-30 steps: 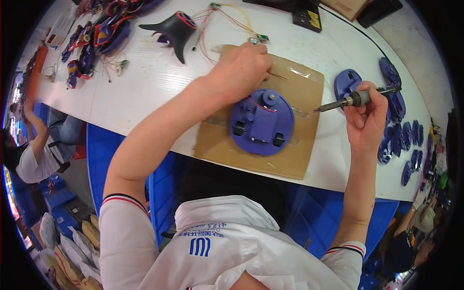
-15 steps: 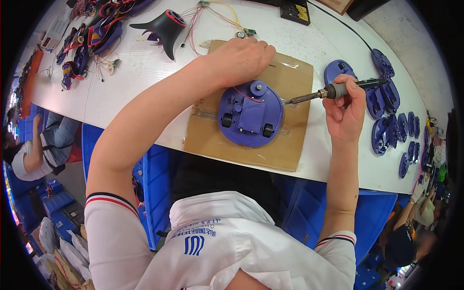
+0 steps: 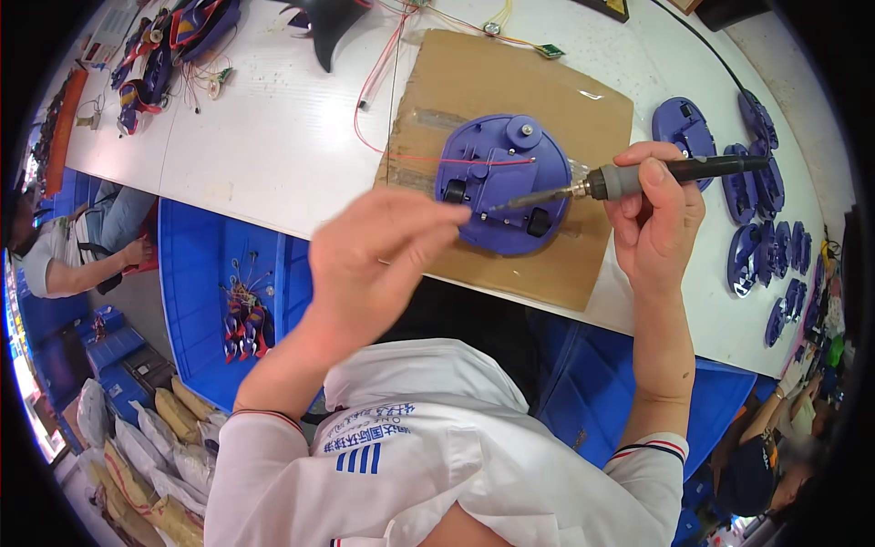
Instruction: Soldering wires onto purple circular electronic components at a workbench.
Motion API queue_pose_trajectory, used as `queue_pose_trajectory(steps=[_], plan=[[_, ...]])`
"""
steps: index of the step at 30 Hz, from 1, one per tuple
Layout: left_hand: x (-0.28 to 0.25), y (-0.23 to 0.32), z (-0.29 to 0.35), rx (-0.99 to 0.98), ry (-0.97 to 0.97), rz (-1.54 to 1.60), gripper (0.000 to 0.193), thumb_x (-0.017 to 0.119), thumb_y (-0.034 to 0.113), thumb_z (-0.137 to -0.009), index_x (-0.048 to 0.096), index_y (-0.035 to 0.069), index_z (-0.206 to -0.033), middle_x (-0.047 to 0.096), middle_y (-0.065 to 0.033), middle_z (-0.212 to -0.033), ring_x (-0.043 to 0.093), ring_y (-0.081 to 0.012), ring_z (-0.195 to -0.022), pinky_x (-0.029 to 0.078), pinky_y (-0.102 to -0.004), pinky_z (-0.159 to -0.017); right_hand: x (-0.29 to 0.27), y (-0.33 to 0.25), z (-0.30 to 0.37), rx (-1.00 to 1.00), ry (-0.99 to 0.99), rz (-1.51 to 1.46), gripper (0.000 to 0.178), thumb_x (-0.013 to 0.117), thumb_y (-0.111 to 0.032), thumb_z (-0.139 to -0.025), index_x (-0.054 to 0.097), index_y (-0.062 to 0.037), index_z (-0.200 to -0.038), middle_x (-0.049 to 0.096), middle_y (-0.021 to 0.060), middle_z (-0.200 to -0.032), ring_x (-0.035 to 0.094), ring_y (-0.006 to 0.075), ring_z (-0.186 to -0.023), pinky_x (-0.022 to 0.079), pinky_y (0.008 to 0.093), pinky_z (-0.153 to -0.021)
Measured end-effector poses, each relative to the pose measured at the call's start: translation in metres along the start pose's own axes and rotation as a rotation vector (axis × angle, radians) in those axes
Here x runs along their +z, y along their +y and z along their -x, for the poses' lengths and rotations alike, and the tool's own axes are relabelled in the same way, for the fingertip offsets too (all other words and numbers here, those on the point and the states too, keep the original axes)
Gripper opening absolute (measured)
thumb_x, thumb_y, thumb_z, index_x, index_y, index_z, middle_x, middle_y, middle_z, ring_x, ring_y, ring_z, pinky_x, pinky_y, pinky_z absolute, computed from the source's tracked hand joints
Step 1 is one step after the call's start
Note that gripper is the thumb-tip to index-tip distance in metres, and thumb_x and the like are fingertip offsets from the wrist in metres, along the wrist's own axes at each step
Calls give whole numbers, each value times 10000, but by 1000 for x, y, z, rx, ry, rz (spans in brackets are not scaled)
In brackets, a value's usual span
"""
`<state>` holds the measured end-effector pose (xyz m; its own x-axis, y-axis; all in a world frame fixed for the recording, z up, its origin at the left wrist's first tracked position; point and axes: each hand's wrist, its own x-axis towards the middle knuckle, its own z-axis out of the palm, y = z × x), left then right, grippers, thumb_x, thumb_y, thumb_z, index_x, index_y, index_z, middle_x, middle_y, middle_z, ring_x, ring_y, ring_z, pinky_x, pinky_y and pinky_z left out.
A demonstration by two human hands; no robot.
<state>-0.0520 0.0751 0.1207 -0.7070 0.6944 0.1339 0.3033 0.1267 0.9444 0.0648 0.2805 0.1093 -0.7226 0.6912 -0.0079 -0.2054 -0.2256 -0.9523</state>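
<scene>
A purple oval toy base (image 3: pixel 501 196) with two black wheels lies underside up on a cardboard sheet (image 3: pixel 583 264). My right hand (image 3: pixel 658 214) grips a soldering iron (image 3: pixel 629 180) with a grey and black handle. Its metal tip reaches over the base, between the wheels; contact is unclear. My left hand (image 3: pixel 365 264), slightly blurred, is at the near left of the base. Its thumb and index finger come together beside the left wheel, and anything between them cannot be made out. A thin red wire (image 3: pixel 410 159) runs from the left across the top of the base.
More purple bases (image 3: pixel 684 128) lie along the right of the white table (image 3: pixel 283 118). Wired circuit boards (image 3: pixel 550 51) and a dark fin-shaped part (image 3: pixel 333 27) are at the back. Coloured toy parts (image 3: pixel 150 91) lie far left. Blue bins (image 3: pixel 196 319) stand below the table edge.
My left hand has drawn back from beyond the base to its near left side. The iron's tip has moved over the base. The red wire now stretches leftward, and the view has shifted.
</scene>
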Motion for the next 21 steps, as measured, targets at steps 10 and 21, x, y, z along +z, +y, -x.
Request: queue_pose_trajectory(steps=[10,21], plan=[[16,-28,9,387,206,-418,174,692,-40,-589,616,108,-640,476,47,-540,432,-104,-571,313,-347,-942,9,5,5,-13,11,53,155,511,-120,-869,606,1,-886,439,6,-523,291,42,-374,229,159,-355],[26,-37,4,450,291,-395,222,639,-35,-543,510,141,-578,403,54,-515,382,-110,-560,269,-386,-1005,10,7,4,-16,47,76,164,502,-132,-875,602,-3,-882,431,6,-520,275,43,-361,229,158,-355]])
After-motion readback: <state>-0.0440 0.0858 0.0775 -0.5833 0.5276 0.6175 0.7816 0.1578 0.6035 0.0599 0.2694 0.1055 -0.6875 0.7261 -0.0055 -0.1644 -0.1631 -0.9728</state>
